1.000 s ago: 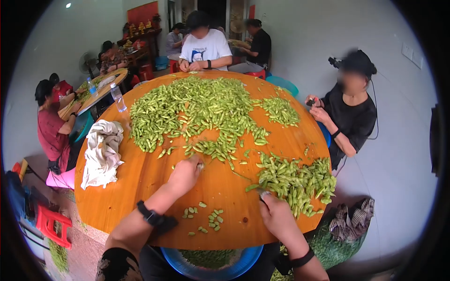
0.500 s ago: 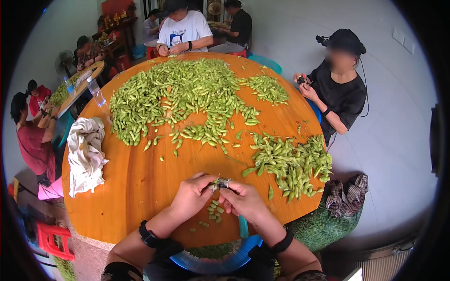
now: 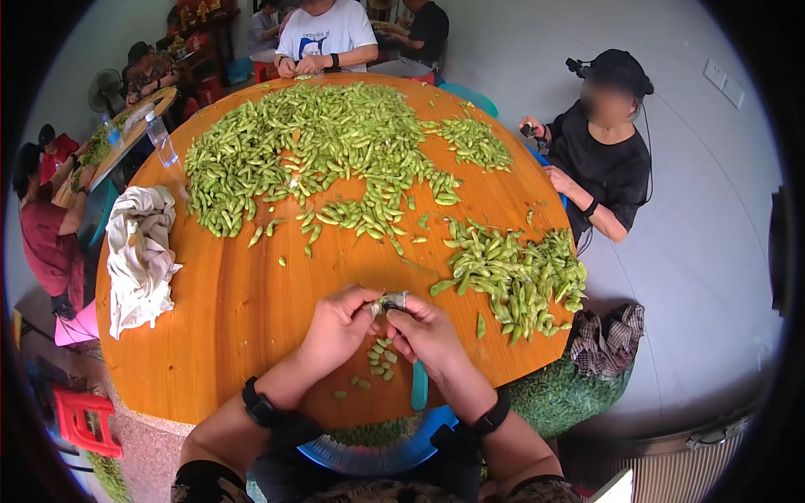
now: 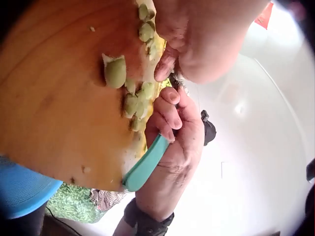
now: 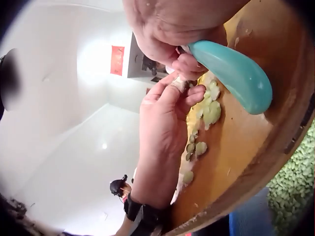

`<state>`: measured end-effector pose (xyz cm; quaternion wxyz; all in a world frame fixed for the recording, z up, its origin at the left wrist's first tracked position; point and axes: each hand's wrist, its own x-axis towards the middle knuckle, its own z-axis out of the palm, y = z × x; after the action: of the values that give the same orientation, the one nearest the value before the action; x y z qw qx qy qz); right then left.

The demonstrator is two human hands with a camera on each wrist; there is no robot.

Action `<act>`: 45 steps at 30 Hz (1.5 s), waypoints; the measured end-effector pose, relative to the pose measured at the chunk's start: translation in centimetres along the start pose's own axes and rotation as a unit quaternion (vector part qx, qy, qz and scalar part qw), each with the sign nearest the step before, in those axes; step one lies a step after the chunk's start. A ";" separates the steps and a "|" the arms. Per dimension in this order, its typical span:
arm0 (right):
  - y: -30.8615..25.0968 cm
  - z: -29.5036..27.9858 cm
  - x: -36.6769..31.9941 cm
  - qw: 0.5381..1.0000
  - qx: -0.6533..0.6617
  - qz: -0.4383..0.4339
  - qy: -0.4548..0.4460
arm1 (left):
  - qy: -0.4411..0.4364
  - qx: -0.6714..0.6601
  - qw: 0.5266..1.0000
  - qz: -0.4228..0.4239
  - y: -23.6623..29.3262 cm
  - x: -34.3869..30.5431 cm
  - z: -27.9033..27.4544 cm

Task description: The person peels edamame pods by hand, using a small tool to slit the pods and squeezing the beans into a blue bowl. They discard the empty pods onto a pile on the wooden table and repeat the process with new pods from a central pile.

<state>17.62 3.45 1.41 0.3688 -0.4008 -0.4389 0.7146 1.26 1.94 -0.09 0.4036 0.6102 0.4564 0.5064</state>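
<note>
My left hand [image 3: 335,329] and right hand [image 3: 429,337] meet over the near part of the round wooden table [image 3: 226,335]. The right hand's curled fingers hold a tool by its curved teal handle [image 5: 236,73]; its working end is hidden among the fingers. Between left thumb and fingers I pinch a small pale thing [image 3: 375,309], mostly covered, and cannot tell its kind. A grey wrap [image 3: 394,299] shows at the right fingertips. Several shelled green beans [image 3: 382,356] lie on the wood just below the hands.
A large heap of green bean pods [image 3: 319,151] covers the far middle, with a smaller heap [image 3: 520,272] at right. A white cloth [image 3: 142,251] and a water bottle [image 3: 161,138] stand left. Below the near edge is a blue basin [image 3: 369,453]. A person [image 3: 608,159] sits at right.
My hands, first apart near the middle pods and the right heap, have come together at the near side and stay there. The view has tilted downward. The person at right has lowered one hand.
</note>
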 end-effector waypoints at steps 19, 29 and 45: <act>-2.7 0.3 -1.7 0.999 -0.052 0.017 0.004 | -0.004 -0.102 0.993 -0.061 1.0 0.9 -1.7; -2.6 0.9 -1.9 0.983 -0.181 -0.017 0.021 | -0.047 0.223 0.964 0.138 1.4 0.3 -1.0; -1.2 -0.8 -0.4 1.000 -0.019 0.022 -0.001 | -0.111 -0.061 0.991 -0.037 -0.2 0.8 -1.4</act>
<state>18.66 3.78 2.40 0.3446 -0.4164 -0.4440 0.7147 -0.06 2.81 0.17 0.5065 0.6198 0.3994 0.4469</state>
